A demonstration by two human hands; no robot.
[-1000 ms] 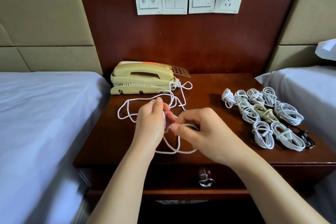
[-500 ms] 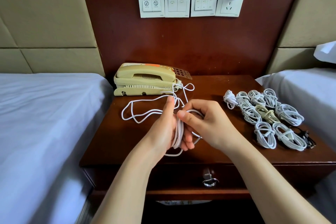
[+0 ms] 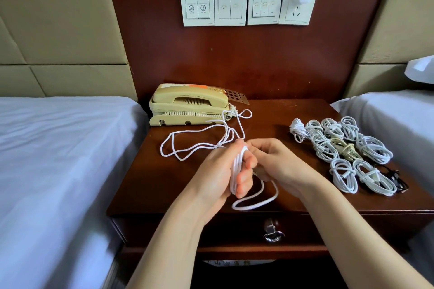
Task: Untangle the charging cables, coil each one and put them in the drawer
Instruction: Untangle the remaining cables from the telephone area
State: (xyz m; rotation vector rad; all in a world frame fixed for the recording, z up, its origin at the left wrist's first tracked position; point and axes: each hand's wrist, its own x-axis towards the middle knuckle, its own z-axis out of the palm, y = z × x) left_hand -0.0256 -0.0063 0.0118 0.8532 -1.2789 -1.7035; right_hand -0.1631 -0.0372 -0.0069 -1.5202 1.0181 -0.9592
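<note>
Mid-coil: gripping limp, light white cable [image 3: 236,166] wound round left hand [image 3: 217,172]; pinching slack with right hand [image 3: 280,166] (best held close to coil).

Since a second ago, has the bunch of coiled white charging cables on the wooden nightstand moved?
No. The coiled white charging cables keep their spot right of the beige telephone.

11 o'clock: a cream plastic corded telephone [image 3: 187,107] fills the dark wooden nightstand's [image 3: 270,115] corner.
9–10 o'clock: slack loops of a loose white charging cable [image 3: 235,171] sprawl.
2–4 o'clock: a cluster of coiled white cables [image 3: 340,148] blocks the side.
12–1 o'clock: bare wood between telephone and coils.
7–8 o'clock: bare wood.
6 o'clock: left hand [image 3: 211,176] and right hand [image 3: 281,166], gripping that cable, hang over the closed wooden drawer [image 3: 211,230].
</note>
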